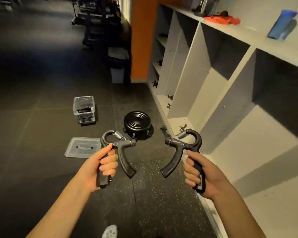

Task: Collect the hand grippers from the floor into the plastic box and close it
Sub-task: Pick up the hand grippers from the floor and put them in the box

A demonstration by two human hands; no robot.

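Left hand (103,166) clamps the left gripper (123,158), right hand (203,174) the right gripper (175,155); plastic box (83,101) contents (lid (83,147) nearer) are indistinct.

Two black hand grippers with steel coil springs are held upright above the dark floor, springs uppermost. The left hand (103,166) grips the outer handle of the first hand gripper (118,148); the right hand (199,170) grips the outer handle of the second hand gripper (181,150). Their free handles curve toward each other without touching. Beyond them, the clear plastic box (83,104) stands open on the floor with dark items inside. Its clear lid (83,147) lies flat nearer the person, apart from the box.
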